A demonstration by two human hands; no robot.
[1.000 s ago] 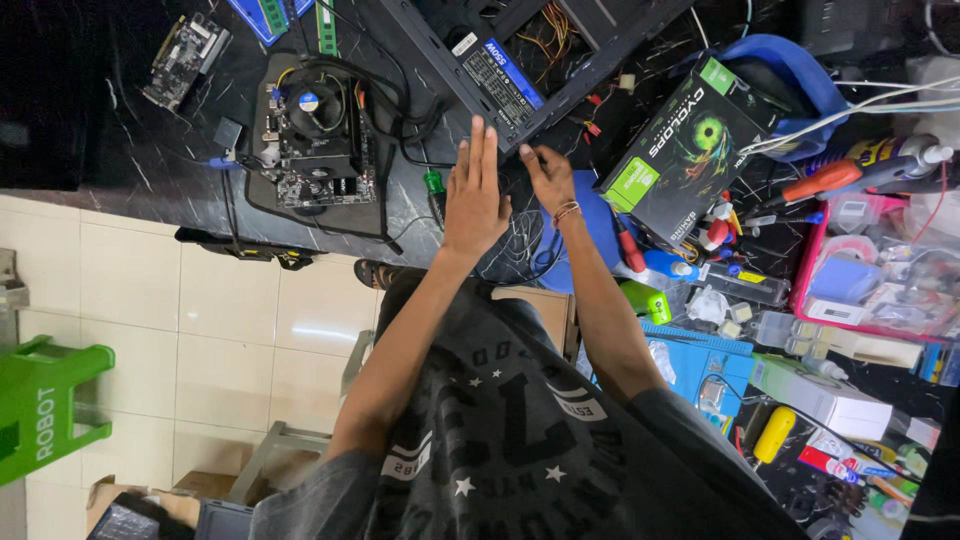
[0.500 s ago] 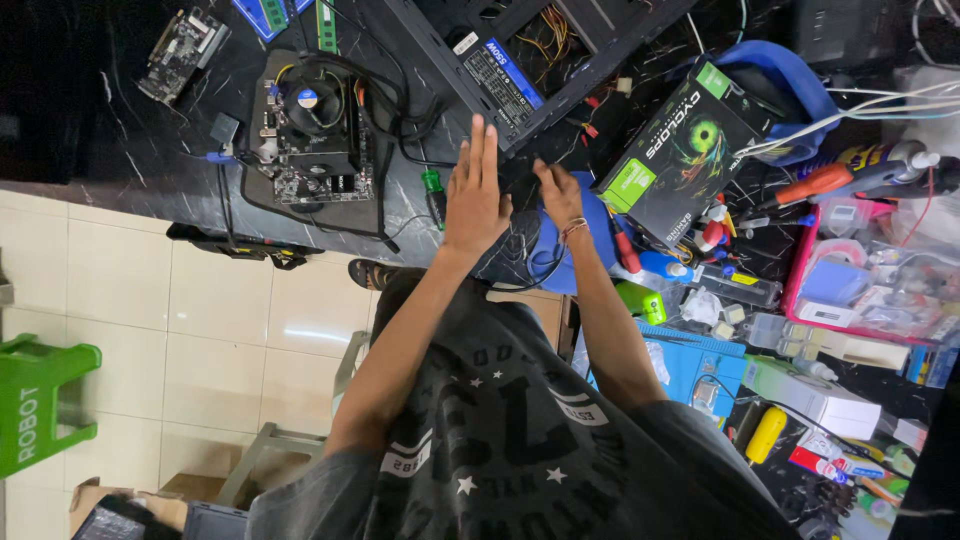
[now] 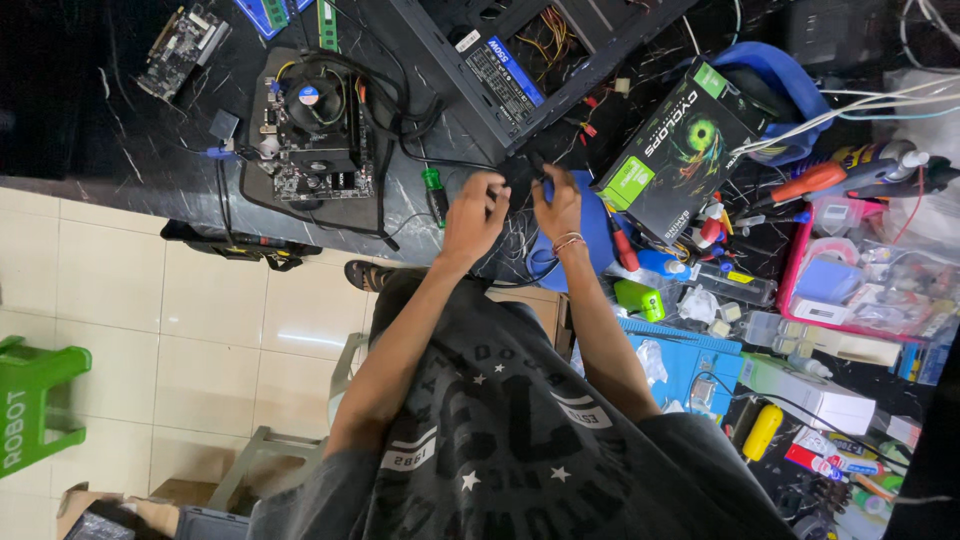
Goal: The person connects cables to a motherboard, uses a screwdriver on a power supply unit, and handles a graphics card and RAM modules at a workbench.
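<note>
Black and small, the thing (image 3: 522, 178) pinched between the two hands is hard to make out; it looks like a cable plug or a bundle of dark leads, though the head view is too coarse to be sure. The left hand (image 3: 474, 215) has its fingers curled around the near side of it, and the right hand (image 3: 560, 205), with bands at the wrist, closes on the far side, thumb and fingertips pointing up toward the computer case (image 3: 520, 60). Both grips are clenched on that one dark piece, the hands almost touching each other. It sits just below the lower corner of the case, between the hands, and its long axis seems to run up toward the open case, where the power supply (image 3: 503, 78) lies just inside. Neither hand is clearly nearer; the left covers a little more of it.

Taking the case as the mark: just below it, beside the left hand, a green-handled screwdriver (image 3: 434, 190) lies on the dark surface (image 3: 90, 130). Left of the case sits a motherboard (image 3: 312, 130) with a round cooler fan, black cables looping from it toward the case. Further left lies a smaller circuit card (image 3: 180, 45). Right of the case, touching the right hand's far side, is a black and green cardboard box (image 3: 680, 150), and beyond it a pink tray (image 3: 790, 265) of small parts and tools
</note>
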